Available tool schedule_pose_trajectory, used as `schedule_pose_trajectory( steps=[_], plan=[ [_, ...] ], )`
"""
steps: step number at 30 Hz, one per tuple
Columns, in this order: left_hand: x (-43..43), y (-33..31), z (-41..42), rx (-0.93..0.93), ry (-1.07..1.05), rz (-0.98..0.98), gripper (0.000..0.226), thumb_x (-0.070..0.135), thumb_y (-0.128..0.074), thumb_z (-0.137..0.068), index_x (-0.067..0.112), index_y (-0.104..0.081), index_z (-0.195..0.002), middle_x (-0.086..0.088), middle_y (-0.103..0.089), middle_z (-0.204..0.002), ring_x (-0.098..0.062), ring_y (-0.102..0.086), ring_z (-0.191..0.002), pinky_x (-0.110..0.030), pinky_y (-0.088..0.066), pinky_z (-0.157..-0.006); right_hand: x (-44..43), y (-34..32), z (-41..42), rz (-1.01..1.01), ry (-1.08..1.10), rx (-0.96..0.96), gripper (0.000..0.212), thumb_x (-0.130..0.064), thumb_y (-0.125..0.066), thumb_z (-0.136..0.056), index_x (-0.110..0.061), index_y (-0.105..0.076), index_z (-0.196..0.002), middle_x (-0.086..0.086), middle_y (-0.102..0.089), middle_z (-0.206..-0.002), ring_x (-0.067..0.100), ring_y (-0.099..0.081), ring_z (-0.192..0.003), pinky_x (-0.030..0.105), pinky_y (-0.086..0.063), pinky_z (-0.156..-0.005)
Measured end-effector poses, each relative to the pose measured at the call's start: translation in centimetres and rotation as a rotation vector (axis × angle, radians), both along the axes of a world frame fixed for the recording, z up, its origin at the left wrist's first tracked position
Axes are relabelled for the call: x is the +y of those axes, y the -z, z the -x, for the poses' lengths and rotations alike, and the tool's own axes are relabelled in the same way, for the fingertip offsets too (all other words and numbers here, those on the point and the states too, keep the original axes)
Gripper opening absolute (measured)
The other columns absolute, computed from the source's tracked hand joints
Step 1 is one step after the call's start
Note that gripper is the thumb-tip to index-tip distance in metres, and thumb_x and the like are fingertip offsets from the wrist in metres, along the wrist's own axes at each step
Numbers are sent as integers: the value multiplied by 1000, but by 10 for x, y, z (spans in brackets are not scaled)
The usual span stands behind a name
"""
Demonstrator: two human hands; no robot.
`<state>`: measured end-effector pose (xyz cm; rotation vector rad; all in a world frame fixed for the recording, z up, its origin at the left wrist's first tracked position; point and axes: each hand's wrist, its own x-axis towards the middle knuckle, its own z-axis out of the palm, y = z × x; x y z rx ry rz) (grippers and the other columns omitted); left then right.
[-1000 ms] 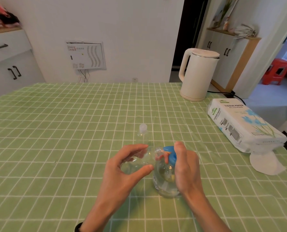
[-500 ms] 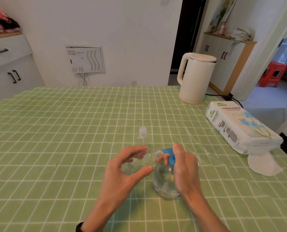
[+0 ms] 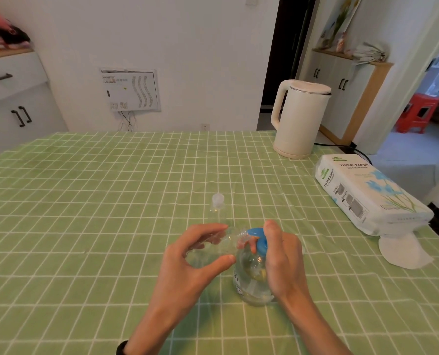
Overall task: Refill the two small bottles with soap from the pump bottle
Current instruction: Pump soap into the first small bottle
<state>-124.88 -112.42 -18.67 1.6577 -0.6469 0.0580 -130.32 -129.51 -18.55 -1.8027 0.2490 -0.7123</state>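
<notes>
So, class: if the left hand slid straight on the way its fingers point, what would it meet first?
Probably the pump bottle: the left hand, holding a small clear bottle, points right at its blue pump head, though depth is uncertain.

A cream kettle (image 3: 301, 119) stands upper right on the green checked desk (image 3: 110, 201); a tissue pack (image 3: 369, 196) lies at the right edge.

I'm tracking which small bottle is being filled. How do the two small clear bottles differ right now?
The held small bottle lies tilted in the left hand, mouth uncapped at the blue pump head; the standing small bottle is upright on the green tablecloth, untouched behind the hands, its white cap on. Both are small and clear.
</notes>
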Motion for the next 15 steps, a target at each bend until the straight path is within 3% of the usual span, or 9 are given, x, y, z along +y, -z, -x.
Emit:
schedule_pose_trajectory(
  steps=[5,12,15],
  plan=[
    [-1,0,0,4,-5,9,45,43,-86,-69,47,-74,-113,17,-79,-110,-9,-74,-109,-28,-54,-97,0,0,0,-2,1,7,63,-63,-28,-95,-31,-55,-47,-19,-60,-47,2,-50,-43,15,-38,-53],
    [-1,-1,0,3,8,9,45,40,-86,-71,42,-75,-115,16,-79,-112,-8,-74,-110,-10,-50,-93,-2,3,-1,-3,-34,-20,57,-53,-33,-93,-27,-57,-47,-17,-57,-44,-2,-55,-46,12,-38,-53],
    [-1,1,0,3,8,5,45,40,-86,-71,41,-75,-115,16,-79,-112,-8,-74,-110,-9,-49,-92,-4,4,-1,4,-48,-10,63,-50,-34,-91,-8,-61,-53,-9,-64,-49,-2,-60,-50,12,-37,-53]
  ],
)
